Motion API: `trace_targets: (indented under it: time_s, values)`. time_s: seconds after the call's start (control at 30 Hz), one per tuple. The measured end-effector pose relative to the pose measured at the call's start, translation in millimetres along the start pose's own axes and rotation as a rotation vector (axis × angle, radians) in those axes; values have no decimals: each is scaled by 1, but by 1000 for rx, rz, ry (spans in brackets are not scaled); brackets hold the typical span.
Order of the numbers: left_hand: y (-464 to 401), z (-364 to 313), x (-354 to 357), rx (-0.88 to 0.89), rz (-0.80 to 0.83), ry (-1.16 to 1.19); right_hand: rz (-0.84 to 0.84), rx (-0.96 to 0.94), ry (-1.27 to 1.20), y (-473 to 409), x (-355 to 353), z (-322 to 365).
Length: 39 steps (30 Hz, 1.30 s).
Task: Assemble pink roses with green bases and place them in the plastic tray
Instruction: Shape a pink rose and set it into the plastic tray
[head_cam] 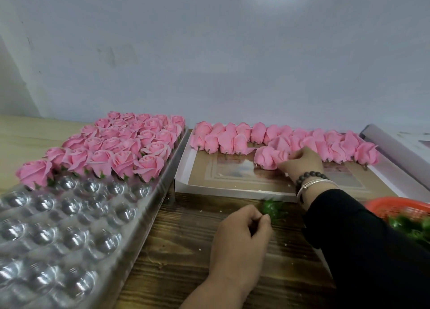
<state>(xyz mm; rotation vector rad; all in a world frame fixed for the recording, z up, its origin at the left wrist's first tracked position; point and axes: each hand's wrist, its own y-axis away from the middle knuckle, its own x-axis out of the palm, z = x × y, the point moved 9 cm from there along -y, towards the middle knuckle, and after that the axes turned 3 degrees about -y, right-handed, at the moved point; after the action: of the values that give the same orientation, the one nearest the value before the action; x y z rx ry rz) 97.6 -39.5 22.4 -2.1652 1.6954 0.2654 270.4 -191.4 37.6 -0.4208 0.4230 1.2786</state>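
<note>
A clear plastic tray [76, 218] lies at the left; its far rows hold several finished pink roses [121, 143] with green bases, its near cups are bare. On a flat board [235, 173] at centre right lie several loose pink rose heads [309, 143] without bases. My right hand [300, 163] reaches over the board and pinches one loose pink rose head [270, 157] at the front of the row. My left hand [242, 232] rests over the wooden table, pinching a green base [273, 209] between thumb and fingertips.
An orange basket [400, 207] with several green bases [411, 227] sits at the right edge, partly behind my black sleeve. A pale rolled sheet [395, 145] lies at the far right. A wall closes the back of the dark wooden table [181, 250].
</note>
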Motion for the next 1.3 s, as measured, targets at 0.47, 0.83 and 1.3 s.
trace_targets:
  time_s: [0.47,0.83,1.3]
  values:
    - [1,-2,0,7,31,105,-239,-102,-570,72,-47,20]
    - [24,-16,33,-135,324,797,200,-346,-780,184,-41,27]
    - [13,-8,10,-286,237,1055,690,-39,-931,193,17,19]
